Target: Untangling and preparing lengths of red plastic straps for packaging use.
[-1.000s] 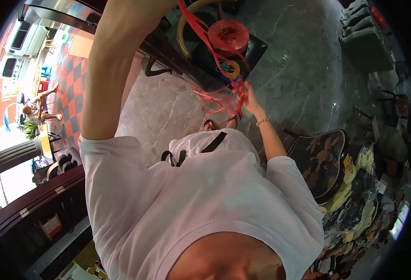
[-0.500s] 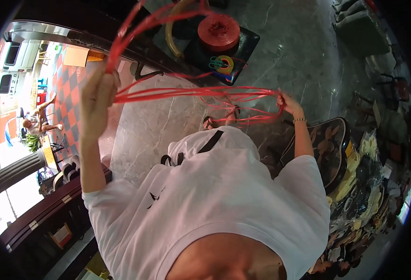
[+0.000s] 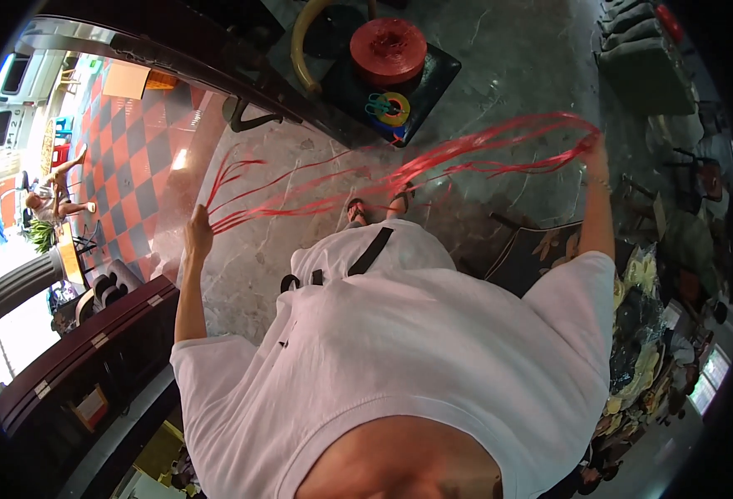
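Red plastic strands [image 3: 499, 139] stretch in a loose bundle between my hands, across the front of my body. My left hand [image 3: 197, 234] is closed on one end, and a few short loose tips stick up past the fingers. Out to the right, my right hand [image 3: 597, 158], blurred, grips the looped end. Beyond the strands, a large roll of red plastic twine [image 3: 389, 51] sits on a black square seat [image 3: 439, 71]. Teal-handled scissors [image 3: 376, 105] and a yellow ring-shaped roll [image 3: 403, 105] lie in front of it. One thin strand trails near the seat's front corner.
A dark chair [image 3: 533, 254] and plastic-wrapped pieces [image 3: 642, 287] stand on the right. At lower left is a dark red wooden cabinet or bench [image 3: 92, 333]. A curved tan wooden arm [image 3: 300, 50] rises beside the seat. A person [image 3: 50, 195] sits outside on the left.
My right hand has swung up and to the right, pulling the strands out. My left hand has come down, and its raised loop has dropped into short loose ends.
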`<state>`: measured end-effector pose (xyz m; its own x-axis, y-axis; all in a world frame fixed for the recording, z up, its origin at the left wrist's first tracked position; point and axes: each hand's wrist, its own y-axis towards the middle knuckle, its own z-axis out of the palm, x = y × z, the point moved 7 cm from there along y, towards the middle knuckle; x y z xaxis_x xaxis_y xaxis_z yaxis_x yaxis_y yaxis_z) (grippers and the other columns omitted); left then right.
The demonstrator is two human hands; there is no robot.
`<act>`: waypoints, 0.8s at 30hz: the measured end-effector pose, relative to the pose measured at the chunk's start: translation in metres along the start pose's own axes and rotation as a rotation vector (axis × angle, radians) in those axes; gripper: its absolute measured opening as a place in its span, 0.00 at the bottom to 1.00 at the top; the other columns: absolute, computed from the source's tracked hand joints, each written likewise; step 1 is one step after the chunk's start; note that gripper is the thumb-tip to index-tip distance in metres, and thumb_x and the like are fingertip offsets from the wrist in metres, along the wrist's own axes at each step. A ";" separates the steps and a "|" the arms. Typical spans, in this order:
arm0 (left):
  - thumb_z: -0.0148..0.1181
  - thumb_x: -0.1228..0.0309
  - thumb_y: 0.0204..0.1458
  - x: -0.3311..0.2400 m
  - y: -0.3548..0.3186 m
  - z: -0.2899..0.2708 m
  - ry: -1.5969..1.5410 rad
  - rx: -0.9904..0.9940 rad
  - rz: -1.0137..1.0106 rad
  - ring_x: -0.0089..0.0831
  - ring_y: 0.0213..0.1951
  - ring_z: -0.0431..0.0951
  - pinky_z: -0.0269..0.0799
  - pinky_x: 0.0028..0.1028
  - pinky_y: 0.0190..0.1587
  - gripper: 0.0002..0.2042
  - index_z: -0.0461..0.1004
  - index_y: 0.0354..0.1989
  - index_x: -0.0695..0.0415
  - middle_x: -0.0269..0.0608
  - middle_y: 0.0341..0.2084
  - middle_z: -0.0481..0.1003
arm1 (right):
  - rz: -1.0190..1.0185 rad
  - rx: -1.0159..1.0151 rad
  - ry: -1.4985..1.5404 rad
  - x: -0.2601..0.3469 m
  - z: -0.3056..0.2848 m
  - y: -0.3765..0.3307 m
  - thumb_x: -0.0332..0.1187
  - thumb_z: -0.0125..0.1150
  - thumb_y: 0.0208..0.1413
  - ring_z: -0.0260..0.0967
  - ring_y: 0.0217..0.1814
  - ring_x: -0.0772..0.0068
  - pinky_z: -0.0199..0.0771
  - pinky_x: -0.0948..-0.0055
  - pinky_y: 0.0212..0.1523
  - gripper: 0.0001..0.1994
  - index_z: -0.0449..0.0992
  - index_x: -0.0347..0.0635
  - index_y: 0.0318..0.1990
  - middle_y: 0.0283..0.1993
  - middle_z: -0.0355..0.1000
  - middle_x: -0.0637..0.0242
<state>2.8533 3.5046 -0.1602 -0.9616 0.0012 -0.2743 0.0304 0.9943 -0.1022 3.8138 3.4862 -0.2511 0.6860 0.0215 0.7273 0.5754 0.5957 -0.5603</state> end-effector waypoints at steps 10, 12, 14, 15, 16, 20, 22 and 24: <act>0.38 0.64 0.57 0.120 -0.022 -0.050 0.434 -0.134 -0.275 0.56 0.24 0.73 0.64 0.49 0.22 0.09 0.64 0.34 0.53 0.56 0.18 0.72 | 0.418 0.375 1.937 0.213 -0.046 -0.009 0.35 0.47 0.53 0.62 0.40 0.66 0.64 0.57 0.35 0.16 0.57 0.46 0.49 0.42 0.61 0.62; 0.39 0.64 0.57 0.111 -0.032 -0.074 0.520 -0.156 -0.316 0.56 0.24 0.73 0.64 0.48 0.21 0.09 0.63 0.32 0.53 0.56 0.18 0.72 | 0.742 0.473 2.697 0.221 -0.050 0.012 0.35 0.45 0.54 0.66 0.51 0.63 0.65 0.52 0.40 0.25 0.54 0.46 0.61 0.54 0.63 0.59; 0.39 0.63 0.57 0.138 0.006 0.015 0.333 -0.117 -0.249 0.56 0.24 0.73 0.64 0.48 0.21 0.09 0.63 0.32 0.53 0.56 0.18 0.72 | 0.288 1.005 3.121 0.403 -0.113 -0.024 0.41 0.44 0.58 0.65 0.51 0.64 0.68 0.55 0.39 0.23 0.56 0.44 0.60 0.59 0.57 0.55; 0.39 0.63 0.57 0.139 -0.004 0.018 0.310 -0.166 -0.239 0.56 0.24 0.73 0.64 0.48 0.21 0.09 0.63 0.32 0.53 0.57 0.18 0.71 | 0.342 1.019 3.121 0.409 -0.101 -0.020 0.41 0.44 0.58 0.65 0.51 0.64 0.68 0.55 0.39 0.23 0.56 0.44 0.60 0.59 0.57 0.55; 0.39 0.63 0.57 0.132 0.000 0.009 0.336 -0.164 -0.233 0.56 0.24 0.73 0.64 0.48 0.21 0.09 0.63 0.32 0.53 0.57 0.18 0.71 | 0.533 1.147 3.219 0.393 -0.110 -0.018 0.43 0.43 0.58 0.66 0.50 0.61 0.68 0.55 0.39 0.22 0.58 0.43 0.57 0.56 0.59 0.53; 0.38 0.62 0.57 0.118 0.001 -0.015 0.349 -0.181 -0.270 0.57 0.25 0.72 0.64 0.50 0.22 0.10 0.64 0.33 0.53 0.58 0.19 0.71 | 1.513 1.716 3.323 0.338 -0.096 -0.052 0.52 0.38 0.56 0.67 0.45 0.48 0.68 0.53 0.41 0.25 0.69 0.38 0.45 0.45 0.67 0.47; 0.39 0.62 0.58 0.078 -0.014 -0.047 0.310 -0.233 -0.315 0.58 0.26 0.72 0.64 0.49 0.24 0.10 0.64 0.34 0.54 0.58 0.21 0.71 | 2.158 1.964 3.207 0.261 -0.048 -0.052 0.56 0.36 0.56 0.68 0.43 0.42 0.67 0.52 0.43 0.30 0.75 0.36 0.39 0.40 0.70 0.44; 0.39 0.62 0.58 0.038 -0.004 -0.058 0.251 -0.255 -0.208 0.57 0.27 0.72 0.64 0.49 0.25 0.10 0.64 0.34 0.54 0.58 0.22 0.71 | 1.885 1.326 3.592 0.207 -0.048 -0.035 0.53 0.36 0.56 0.67 0.40 0.37 0.67 0.52 0.41 0.29 0.75 0.35 0.38 0.38 0.71 0.43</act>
<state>2.8011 3.5070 -0.1144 -0.9777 -0.2083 -0.0279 -0.2101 0.9705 0.1184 3.9571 3.4310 -0.0995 -0.6402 0.7466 0.1806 0.7538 0.5654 0.3348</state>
